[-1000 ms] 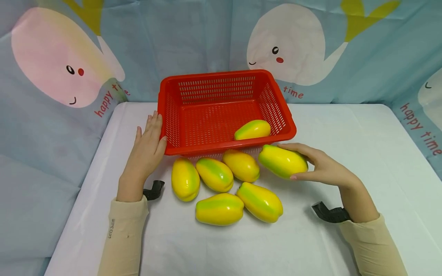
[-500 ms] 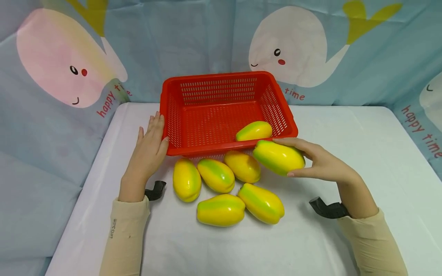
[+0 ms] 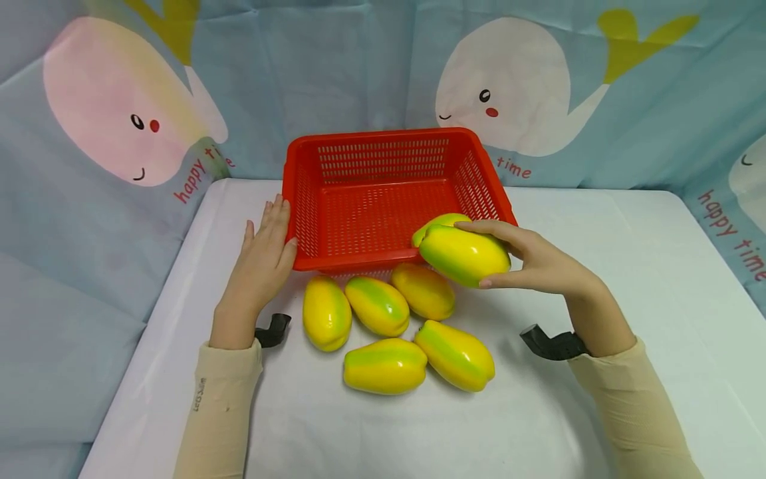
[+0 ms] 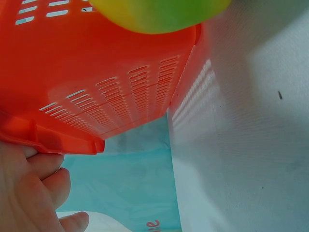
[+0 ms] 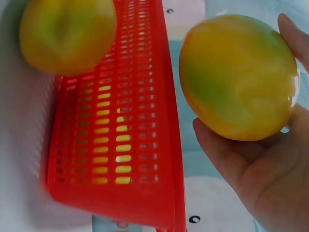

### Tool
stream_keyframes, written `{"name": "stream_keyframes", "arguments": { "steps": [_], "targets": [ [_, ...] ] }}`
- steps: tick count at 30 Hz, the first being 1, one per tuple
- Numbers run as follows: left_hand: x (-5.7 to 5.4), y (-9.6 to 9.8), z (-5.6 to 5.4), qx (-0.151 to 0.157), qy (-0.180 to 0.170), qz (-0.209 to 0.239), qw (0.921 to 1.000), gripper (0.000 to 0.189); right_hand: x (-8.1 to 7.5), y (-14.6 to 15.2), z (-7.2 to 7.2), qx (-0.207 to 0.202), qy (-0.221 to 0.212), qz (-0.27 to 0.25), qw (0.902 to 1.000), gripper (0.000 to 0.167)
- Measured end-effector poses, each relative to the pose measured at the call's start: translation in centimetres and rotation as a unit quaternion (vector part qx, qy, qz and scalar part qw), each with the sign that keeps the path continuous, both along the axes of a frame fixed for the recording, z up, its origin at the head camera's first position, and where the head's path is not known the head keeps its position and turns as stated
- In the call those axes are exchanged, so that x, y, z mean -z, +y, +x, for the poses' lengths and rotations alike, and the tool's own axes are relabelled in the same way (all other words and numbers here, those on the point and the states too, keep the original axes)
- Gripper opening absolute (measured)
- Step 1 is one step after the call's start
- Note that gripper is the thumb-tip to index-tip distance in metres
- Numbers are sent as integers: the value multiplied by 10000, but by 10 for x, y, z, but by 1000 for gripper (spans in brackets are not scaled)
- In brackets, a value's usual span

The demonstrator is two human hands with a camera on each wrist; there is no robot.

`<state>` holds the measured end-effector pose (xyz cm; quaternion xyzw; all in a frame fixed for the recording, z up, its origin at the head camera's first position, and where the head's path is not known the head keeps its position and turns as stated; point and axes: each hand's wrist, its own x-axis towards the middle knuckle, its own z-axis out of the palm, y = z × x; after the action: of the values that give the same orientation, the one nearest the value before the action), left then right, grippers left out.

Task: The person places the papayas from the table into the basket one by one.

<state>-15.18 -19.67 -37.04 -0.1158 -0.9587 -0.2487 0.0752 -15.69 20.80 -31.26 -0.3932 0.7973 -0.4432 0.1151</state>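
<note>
One red "happy time" slogan (image 3: 731, 230) beyond the right hand (image 3: 541, 263), which grips a yellow-green fruit (image 3: 464, 255), left hand (image 3: 260, 261) straight-fingered against a red basket (image 3: 359, 259)

From the head, we look forward and down over the basket (image 3: 383, 256) and table (image 3: 419, 439). From each wrist we look in close at the basket's slotted outside, curtain (image 3: 335, 73) beyond. All three views share the basket.
</note>
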Motion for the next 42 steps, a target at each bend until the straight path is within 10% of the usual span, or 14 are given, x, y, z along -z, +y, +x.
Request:
{"name": "stream_keyframes", "arguments": {
  "steps": [20,42],
  "targets": [
    [1,1,0,-12,33,-33,10000,61,-3,-53,-25,292,-566,-577,9963,67],
    [2,0,-1,-15,64,-35,10000,60,16,-100,-63,771,-636,227,9947,72]
  ]
}}
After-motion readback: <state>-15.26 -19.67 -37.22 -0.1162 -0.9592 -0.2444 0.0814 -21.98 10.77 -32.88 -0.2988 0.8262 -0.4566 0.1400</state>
